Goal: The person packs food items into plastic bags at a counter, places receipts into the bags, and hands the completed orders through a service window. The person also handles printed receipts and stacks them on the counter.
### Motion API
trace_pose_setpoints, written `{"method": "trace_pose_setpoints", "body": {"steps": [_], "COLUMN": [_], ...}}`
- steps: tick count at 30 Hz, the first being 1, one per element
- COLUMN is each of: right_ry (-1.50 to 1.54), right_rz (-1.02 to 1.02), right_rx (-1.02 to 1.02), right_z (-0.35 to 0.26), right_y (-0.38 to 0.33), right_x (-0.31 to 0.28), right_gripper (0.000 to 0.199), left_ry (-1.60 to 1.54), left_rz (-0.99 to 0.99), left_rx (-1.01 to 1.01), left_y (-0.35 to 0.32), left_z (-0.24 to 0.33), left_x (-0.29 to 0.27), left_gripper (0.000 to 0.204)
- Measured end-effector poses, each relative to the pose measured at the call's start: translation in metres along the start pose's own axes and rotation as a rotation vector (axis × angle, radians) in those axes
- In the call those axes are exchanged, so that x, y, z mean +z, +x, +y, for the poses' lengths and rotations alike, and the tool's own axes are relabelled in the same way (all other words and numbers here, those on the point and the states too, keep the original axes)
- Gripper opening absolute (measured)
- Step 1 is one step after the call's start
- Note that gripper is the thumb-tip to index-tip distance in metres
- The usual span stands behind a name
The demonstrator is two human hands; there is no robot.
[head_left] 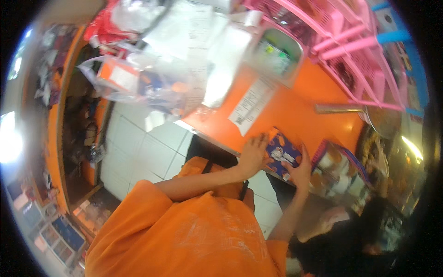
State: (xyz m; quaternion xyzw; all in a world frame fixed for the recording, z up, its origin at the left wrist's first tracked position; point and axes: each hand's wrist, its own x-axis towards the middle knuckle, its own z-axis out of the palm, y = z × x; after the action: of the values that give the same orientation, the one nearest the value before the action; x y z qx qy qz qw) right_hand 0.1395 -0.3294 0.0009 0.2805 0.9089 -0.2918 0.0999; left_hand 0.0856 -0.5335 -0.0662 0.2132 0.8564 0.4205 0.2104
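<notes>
blue-and-orange packet [282, 151]: sitting right between both hands, at the orange table [318, 92]'s near edge
left hand [252, 156]: fingers gripping the packet's left side
right hand [301, 171]: got the right side, thumb over the front
paper slip [253, 104]: just beyond the left fingers

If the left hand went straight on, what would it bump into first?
Most likely the blue packet: the left hand is against its left side, angled that way. Exact depth is hard to judge.
</notes>
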Motion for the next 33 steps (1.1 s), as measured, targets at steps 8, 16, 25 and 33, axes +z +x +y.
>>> {"method": "trace_pose_setpoints", "body": {"steps": [8,16,25,33], "right_ry": [0.059,0.055,0.745,0.042], "right_rz": [-0.395,-0.31,-0.181,-0.064], "right_rx": [0.003,-0.035,-0.512,-0.711], "right_z": [0.02,-0.099,-0.369,-0.443], "right_y": [0.048,-0.008,-0.018,-0.019], "right_x": [-0.006,-0.04,0.068,0.094], "right_gripper": [0.088,0.077,0.065,0.058], "left_ry": [-0.085,-0.083,-0.494,-0.809], "left_rz": [-0.145,0.426,0.336,0.104], "left_rx": [0.206,0.49,-0.241,-0.024], "left_y": [0.012,-0.047,-0.044,-0.029], "left_z": [-0.018,0.033,-0.071,-0.07], "left_x": [-0.023,-0.259,-0.501,-0.516], "left_gripper": [0.095,0.062,0.034,0.033]}}
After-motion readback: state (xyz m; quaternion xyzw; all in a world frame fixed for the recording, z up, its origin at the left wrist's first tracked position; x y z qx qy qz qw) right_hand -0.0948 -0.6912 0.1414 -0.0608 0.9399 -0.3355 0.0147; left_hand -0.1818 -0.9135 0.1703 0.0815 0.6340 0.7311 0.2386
